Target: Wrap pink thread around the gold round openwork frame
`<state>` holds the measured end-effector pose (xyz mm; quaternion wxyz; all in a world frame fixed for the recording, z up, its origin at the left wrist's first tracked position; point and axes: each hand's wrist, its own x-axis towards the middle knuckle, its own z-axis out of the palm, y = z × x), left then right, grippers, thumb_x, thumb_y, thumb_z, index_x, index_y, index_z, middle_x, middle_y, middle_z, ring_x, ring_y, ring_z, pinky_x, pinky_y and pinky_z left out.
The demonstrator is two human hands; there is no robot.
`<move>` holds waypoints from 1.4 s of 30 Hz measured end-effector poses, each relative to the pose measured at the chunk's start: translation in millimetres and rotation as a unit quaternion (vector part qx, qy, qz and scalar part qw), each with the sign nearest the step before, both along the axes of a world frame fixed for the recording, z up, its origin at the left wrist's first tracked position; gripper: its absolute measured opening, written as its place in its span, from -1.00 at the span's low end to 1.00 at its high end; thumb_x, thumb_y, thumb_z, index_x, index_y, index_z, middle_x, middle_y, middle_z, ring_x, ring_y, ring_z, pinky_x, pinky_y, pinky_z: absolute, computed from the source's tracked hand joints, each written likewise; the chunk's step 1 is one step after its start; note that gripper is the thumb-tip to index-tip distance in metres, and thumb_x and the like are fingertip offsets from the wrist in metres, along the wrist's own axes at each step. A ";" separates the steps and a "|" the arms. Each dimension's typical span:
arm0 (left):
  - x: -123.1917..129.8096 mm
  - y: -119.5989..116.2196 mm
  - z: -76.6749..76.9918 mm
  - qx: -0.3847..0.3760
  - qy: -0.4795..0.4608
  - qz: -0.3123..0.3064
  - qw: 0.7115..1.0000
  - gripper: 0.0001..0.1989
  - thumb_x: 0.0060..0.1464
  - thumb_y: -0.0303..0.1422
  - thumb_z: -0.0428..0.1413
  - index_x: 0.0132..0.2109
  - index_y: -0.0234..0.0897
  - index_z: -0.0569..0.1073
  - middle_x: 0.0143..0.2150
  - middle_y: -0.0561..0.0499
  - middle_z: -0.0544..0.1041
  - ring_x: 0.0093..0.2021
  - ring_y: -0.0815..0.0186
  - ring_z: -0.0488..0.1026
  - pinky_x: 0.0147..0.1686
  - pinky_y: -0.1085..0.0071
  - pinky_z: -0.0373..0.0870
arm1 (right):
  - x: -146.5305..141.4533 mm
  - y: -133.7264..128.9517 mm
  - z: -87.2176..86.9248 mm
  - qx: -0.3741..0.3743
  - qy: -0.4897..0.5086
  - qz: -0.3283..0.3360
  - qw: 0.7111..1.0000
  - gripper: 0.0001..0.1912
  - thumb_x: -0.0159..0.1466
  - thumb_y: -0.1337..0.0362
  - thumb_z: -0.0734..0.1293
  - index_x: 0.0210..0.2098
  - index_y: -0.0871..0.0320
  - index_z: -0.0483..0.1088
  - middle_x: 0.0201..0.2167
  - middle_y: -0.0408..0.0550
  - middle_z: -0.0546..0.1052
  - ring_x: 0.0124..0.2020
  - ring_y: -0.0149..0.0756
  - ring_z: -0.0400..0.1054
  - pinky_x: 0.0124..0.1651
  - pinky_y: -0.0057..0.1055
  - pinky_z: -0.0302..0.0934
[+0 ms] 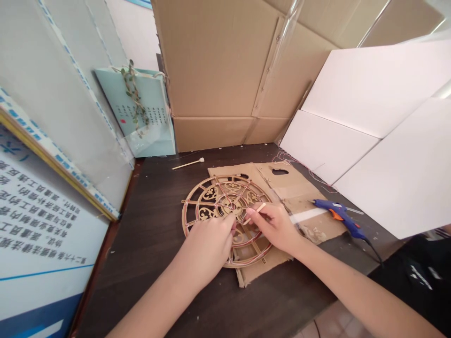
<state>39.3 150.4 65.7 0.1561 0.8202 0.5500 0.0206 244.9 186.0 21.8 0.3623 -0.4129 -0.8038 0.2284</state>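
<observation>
A round, gold-coloured openwork frame [208, 218], with spokes, scroll ornaments and reddish and white wire along its rings, lies partly on a flat cardboard sheet [299, 185]. Over its lower left part rests my left hand [211, 241], closed, fingertips near the hub; what they hold, if anything, is hidden. My right hand [276, 227] pinches a thin wooden stick [260, 207] between thumb and fingers, just right of the hub. The stick slants across the frame's inner ring.
A blue hot glue gun [341, 216] with an orange trigger lies at the right, its cord trailing off the table edge. Another wooden stick with a whitish blob [188, 164] lies behind the frame. Cardboard [218, 70], white panels [380, 89] and a pale green bag [151, 136] stand around the dark table [148, 225].
</observation>
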 end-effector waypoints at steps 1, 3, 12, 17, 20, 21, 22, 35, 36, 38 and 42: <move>0.2 0.1 -0.2 0.000 0.001 0.001 1.000 -0.81 0.38 -0.51 -0.02 -0.04 -0.23 0.47 -0.19 -0.02 0.59 -0.15 -0.02 0.59 -0.15 0.05 0.50 | 0.1 0.2 -0.1 -0.003 0.002 0.002 1.000 -0.42 0.55 -0.01 0.17 -0.46 0.22 0.43 -0.47 -0.04 0.50 -0.45 -0.41 0.36 -0.33 -0.46 0.18; 0.2 0.0 -1.2 0.002 0.002 0.001 1.000 -0.80 0.39 -0.52 -0.03 -0.03 -0.22 0.47 -0.20 -0.01 0.59 -0.16 -0.02 0.59 -0.15 0.05 0.50 | 0.2 0.6 -0.4 -0.008 0.006 0.007 1.000 -0.43 0.55 -0.02 0.17 -0.43 0.22 0.45 -0.47 -0.05 0.50 -0.45 -0.41 0.36 -0.34 -0.46 0.17; 0.2 -1.7 -0.9 0.000 0.005 0.003 1.000 -0.80 0.39 -0.52 -0.03 -0.04 -0.22 0.47 -0.19 0.00 0.59 -0.16 0.01 0.59 -0.16 0.10 0.49 | 0.2 1.7 -1.8 -0.022 0.025 0.010 0.999 -0.48 0.54 0.04 0.21 -0.42 0.23 0.48 -0.49 -0.08 0.51 -0.47 -0.45 0.35 -0.36 -0.48 0.14; -0.5 -1.3 -1.0 0.005 -0.002 -0.001 1.000 -0.80 0.38 -0.53 -0.03 -0.05 -0.23 0.47 -0.20 -0.02 0.59 -0.17 -0.01 0.59 -0.16 0.07 0.49 | 0.2 1.9 -1.8 -0.033 0.048 0.002 0.998 -0.51 0.53 0.06 0.23 -0.42 0.23 0.48 -0.50 -0.09 0.51 -0.50 -0.46 0.35 -0.38 -0.48 0.15; -1.2 -0.4 -1.7 0.007 -0.005 -0.003 1.000 -0.80 0.38 -0.52 -0.03 -0.05 -0.23 0.47 -0.21 -0.03 0.59 -0.18 -0.02 0.59 -0.17 0.06 0.50 | -0.5 0.9 0.0 -0.021 0.043 0.001 0.999 -0.50 0.53 0.05 0.23 -0.42 0.22 0.47 -0.48 -0.08 0.52 -0.52 -0.47 0.31 -0.38 -0.47 0.15; -1.3 -0.3 -1.7 0.005 -0.006 -0.004 1.000 -0.81 0.38 -0.52 -0.03 -0.05 -0.24 0.46 -0.21 -0.03 0.59 -0.18 -0.01 0.59 -0.16 0.07 0.50 | -0.8 0.5 0.7 -0.016 0.038 0.001 0.999 -0.49 0.53 0.04 0.22 -0.44 0.22 0.45 -0.48 -0.08 0.51 -0.52 -0.46 0.30 -0.38 -0.47 0.15; -1.2 -0.2 -1.5 0.005 -0.006 -0.004 1.000 -0.81 0.37 -0.53 -0.02 -0.05 -0.23 0.46 -0.20 -0.03 0.59 -0.17 -0.02 0.59 -0.16 0.06 0.50 | -1.1 0.1 1.3 -0.012 0.033 0.001 0.999 -0.47 0.53 0.02 0.21 -0.46 0.22 0.42 -0.48 -0.07 0.51 -0.52 -0.45 0.30 -0.38 -0.46 0.16; 1.2 -1.4 0.8 0.008 -0.007 -0.003 1.000 -0.79 0.37 -0.54 -0.03 -0.05 -0.24 0.47 -0.18 -0.05 0.61 -0.15 -0.02 0.60 -0.14 0.06 0.50 | -1.6 -1.1 1.1 0.006 0.008 0.003 1.000 -0.46 0.53 0.01 0.21 -0.45 0.22 0.45 -0.49 -0.05 0.50 -0.46 -0.40 0.35 -0.34 -0.45 0.18; 1.1 -1.4 1.0 0.008 -0.007 -0.003 1.000 -0.79 0.38 -0.54 -0.03 -0.05 -0.24 0.48 -0.18 -0.06 0.61 -0.16 -0.02 0.60 -0.15 0.07 0.50 | -1.5 -0.8 0.8 0.004 0.009 0.004 1.000 -0.47 0.53 0.02 0.21 -0.45 0.22 0.45 -0.49 -0.05 0.50 -0.46 -0.40 0.35 -0.35 -0.45 0.17; 0.9 -1.5 1.4 0.006 -0.005 -0.002 1.000 -0.79 0.38 -0.53 -0.03 -0.05 -0.24 0.48 -0.18 -0.06 0.61 -0.16 -0.02 0.60 -0.15 0.08 0.50 | -1.2 0.2 0.1 -0.001 0.017 0.005 1.000 -0.49 0.53 0.04 0.22 -0.45 0.22 0.45 -0.48 -0.06 0.51 -0.45 -0.40 0.36 -0.35 -0.45 0.16; -0.1 -2.0 1.1 0.006 -0.003 -0.005 1.000 -0.79 0.37 -0.54 -0.03 -0.05 -0.24 0.47 -0.18 -0.06 0.61 -0.16 -0.01 0.60 -0.16 0.09 0.49 | -1.5 1.6 -0.3 -0.012 0.025 0.010 1.000 -0.50 0.53 0.07 0.21 -0.44 0.22 0.43 -0.48 -0.08 0.51 -0.46 -0.43 0.36 -0.36 -0.46 0.15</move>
